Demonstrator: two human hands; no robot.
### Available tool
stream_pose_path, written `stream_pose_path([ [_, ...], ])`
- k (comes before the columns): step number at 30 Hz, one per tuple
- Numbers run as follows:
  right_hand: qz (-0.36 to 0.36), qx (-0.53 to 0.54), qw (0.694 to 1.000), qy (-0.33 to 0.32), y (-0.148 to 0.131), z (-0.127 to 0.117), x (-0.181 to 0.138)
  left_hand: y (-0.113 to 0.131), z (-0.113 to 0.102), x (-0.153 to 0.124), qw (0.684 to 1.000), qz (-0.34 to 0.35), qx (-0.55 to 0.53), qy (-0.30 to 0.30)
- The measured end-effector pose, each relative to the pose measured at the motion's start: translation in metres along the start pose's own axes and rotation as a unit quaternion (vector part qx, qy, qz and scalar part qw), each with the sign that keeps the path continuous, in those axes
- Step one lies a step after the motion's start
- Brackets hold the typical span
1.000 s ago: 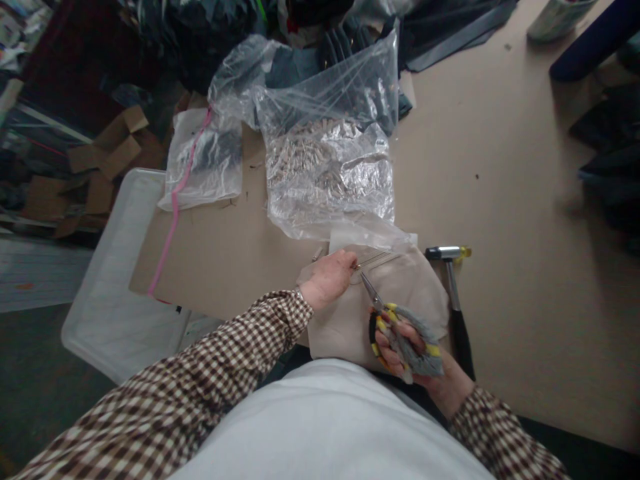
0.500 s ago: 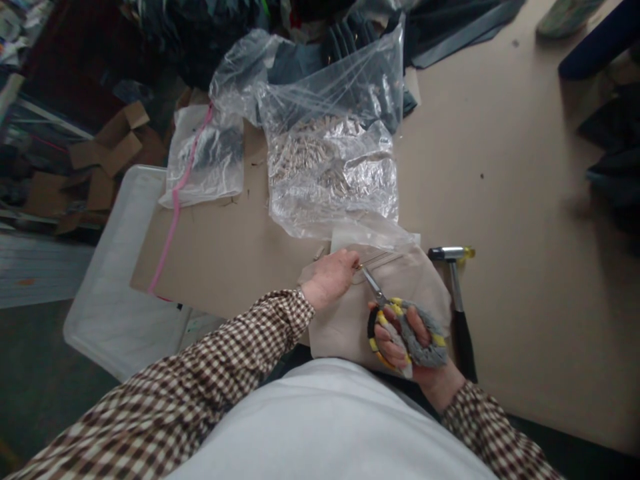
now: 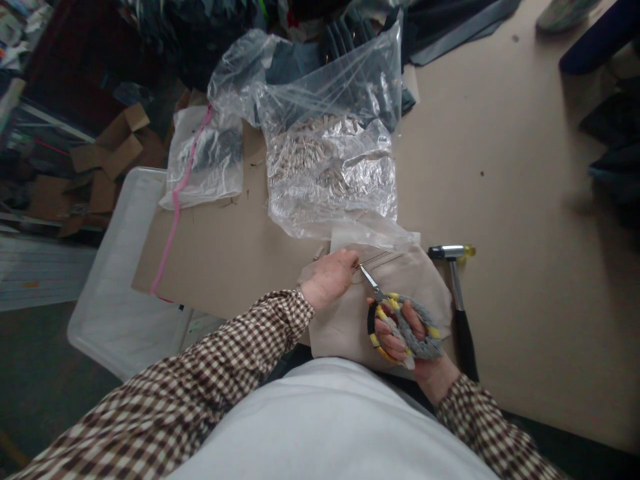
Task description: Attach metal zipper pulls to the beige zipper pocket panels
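Note:
My right hand (image 3: 400, 333) holds scissors (image 3: 371, 279) by loop handles wrapped in grey and yellow material. The blades point up and left, their tips right by the fingers of my left hand (image 3: 336, 270). That hand is pinched over a small item that its fingertips mostly hide, so I cannot make out what it is. Under both hands lies a beige piece of material (image 3: 330, 333). Thin dark strands or lines (image 3: 380, 259) run across it, just right of the left fingertips. A small metallic piece (image 3: 319, 253) rests behind the left wrist.
A clear plastic bag (image 3: 333, 160) full of small metallic pieces lies ahead. Right of the beige material is a hammer (image 3: 457, 293) with a black handle. A smaller bag (image 3: 205, 160) with a pink strip (image 3: 175, 213) lies left, beside a translucent bin (image 3: 115, 267). Dark fabric (image 3: 460, 30) sits behind.
My right hand and the scissors have shifted very slightly left and up, with the blade tips still at the left fingertips. My left hand stays put.

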State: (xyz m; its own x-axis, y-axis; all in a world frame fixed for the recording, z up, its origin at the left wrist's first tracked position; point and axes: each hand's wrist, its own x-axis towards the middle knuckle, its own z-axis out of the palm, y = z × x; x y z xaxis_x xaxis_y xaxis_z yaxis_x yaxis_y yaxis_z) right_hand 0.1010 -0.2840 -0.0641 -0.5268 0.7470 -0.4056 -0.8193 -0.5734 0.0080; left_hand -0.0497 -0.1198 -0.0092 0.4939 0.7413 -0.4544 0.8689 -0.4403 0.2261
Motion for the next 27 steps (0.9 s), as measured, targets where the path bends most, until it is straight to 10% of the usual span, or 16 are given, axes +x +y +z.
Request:
stream_pose_path([
  [16, 0.001, -0.111, 0.989, 0.099, -0.016, 0.020, -0.007, -0.005, -0.010, 0.012, 0.999, 0.032, -0.030, -0.028],
  [27, 0.027, -0.026, 0.999, 0.026, -0.011, 0.004, 0.001, -0.015, -0.025, 0.062, 0.982, 0.116, -0.048, -0.139],
])
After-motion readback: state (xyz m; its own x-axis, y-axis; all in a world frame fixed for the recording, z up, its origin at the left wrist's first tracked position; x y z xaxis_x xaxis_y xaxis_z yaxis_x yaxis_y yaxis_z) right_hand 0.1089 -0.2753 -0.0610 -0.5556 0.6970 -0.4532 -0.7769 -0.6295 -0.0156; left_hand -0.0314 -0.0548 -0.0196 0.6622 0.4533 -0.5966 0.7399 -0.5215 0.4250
